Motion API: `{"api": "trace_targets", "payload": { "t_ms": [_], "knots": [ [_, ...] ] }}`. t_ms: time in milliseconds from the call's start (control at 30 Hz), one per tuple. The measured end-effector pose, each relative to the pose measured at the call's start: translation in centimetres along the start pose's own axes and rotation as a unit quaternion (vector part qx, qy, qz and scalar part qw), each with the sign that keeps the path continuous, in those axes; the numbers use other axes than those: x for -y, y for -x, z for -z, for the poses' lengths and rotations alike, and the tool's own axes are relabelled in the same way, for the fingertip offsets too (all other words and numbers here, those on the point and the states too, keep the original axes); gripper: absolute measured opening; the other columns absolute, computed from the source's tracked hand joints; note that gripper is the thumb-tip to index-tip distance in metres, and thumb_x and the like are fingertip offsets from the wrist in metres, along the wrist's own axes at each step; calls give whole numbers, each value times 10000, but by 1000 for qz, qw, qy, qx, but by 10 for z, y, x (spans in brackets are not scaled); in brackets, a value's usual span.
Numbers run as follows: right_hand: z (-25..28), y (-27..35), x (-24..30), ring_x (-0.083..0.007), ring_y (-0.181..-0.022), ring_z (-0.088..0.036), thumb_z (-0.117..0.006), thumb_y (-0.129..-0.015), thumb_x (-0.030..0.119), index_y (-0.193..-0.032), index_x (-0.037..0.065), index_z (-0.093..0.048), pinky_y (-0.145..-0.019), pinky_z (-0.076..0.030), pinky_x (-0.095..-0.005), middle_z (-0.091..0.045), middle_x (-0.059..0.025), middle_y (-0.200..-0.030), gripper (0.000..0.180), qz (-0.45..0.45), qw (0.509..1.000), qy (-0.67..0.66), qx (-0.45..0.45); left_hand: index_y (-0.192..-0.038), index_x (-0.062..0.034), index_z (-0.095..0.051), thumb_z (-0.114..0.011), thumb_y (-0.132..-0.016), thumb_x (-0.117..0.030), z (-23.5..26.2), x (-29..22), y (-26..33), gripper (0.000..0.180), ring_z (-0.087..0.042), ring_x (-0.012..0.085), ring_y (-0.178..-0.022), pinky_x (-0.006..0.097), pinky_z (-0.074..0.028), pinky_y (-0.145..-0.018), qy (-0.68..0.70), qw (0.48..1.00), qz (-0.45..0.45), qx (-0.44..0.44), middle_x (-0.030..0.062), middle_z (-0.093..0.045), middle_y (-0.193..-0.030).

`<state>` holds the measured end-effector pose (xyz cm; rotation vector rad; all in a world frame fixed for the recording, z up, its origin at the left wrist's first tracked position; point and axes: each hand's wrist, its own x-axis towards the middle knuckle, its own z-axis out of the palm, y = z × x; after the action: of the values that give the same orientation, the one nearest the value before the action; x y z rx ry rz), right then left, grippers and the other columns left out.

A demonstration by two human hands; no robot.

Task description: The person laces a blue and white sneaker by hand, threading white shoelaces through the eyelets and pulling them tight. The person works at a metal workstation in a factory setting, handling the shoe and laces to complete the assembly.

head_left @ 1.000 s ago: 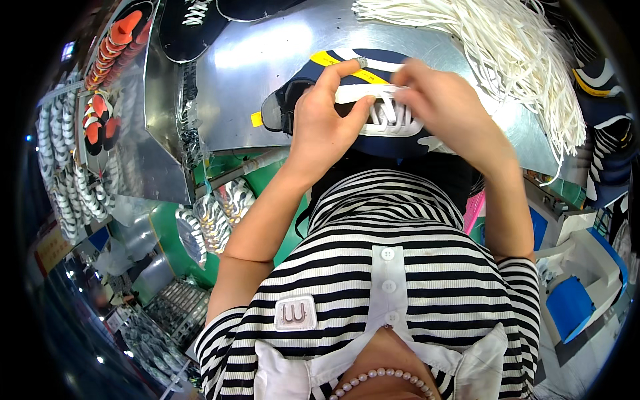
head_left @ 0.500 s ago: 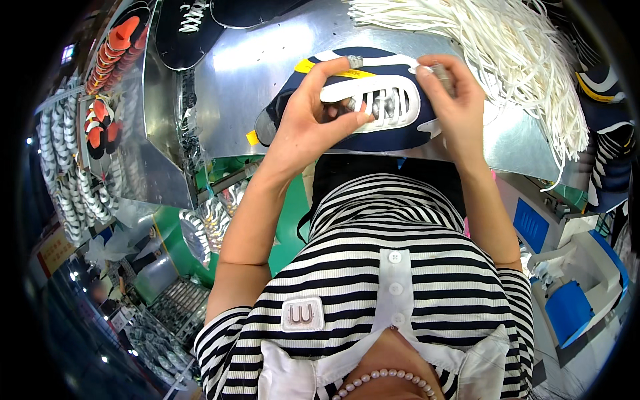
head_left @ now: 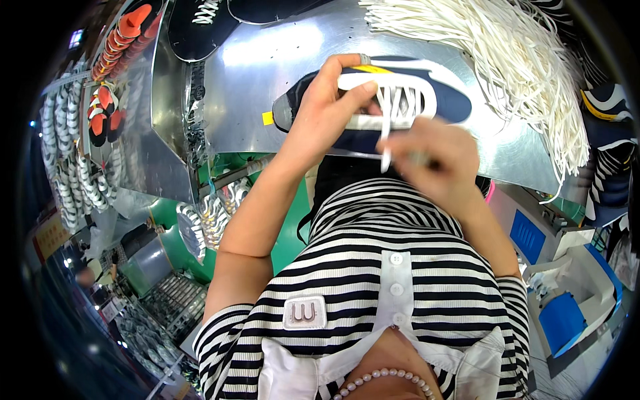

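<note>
shiny steel bench (head_left: 280, 87) | left hand (head_left: 327, 110) grips shoe (head_left: 427, 100) | right hand (head_left: 433, 160) pinches lace (head_left: 385, 137) | lace heap (head_left: 527, 60)

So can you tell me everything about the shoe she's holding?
The shoe is a dark navy sneaker upper with a white band round its lacing area and a yellow stripe near the top edge. It lies on its side on the shiny metal table. A white lace criss-crosses its eyelets, with one end hanging down. The left hand grips its white band, and the right hand, slightly blurred, pulls the lace end just below it.
</note>
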<state>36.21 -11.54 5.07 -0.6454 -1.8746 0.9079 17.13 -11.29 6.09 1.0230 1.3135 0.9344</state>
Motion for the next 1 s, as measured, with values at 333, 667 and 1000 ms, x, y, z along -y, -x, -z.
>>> {"api": "trace_targets", "payload": {
  "t_ms": [333, 667, 1000],
  "knots": [
    [24, 46, -6, -61, -706, -570, -728, -840, 55, -1110, 70, -726, -666, -463, -209, -702, -34, -891, 271, -283, 951, -123, -8, -1346, 13, -404, -636, -953, -231, 0, -1, 7, 517, -695, 350, -889, 363, -534, -770, -264, 959, -102, -22, 217, -690, -986],
    [11, 72, -66, -97, -727, -547, -722, -864, 100, -898, -21, -686, -688, -460, -259, -645, -20, -782, 131, -398, 913, -91, 22, -976, -45, -605, -637, -814, -115, -25, 38, 36, 179, -652, 364, -823, 454, -519, -688, -378, 897, -229, -18, 164, -637, -909],
    [-5, 26, -52, -45, -668, -484, -675, -925, 99, -941, 31, -648, -613, -372, -195, -590, 23, -784, 76, -382, 896, -190, -124, -920, -51, -601, -669, -730, -75, -5, 42, -2, 204, -645, 387, -820, 514, -477, -706, -356, 908, -217, -34, 159, -643, -827]
  ]
}}
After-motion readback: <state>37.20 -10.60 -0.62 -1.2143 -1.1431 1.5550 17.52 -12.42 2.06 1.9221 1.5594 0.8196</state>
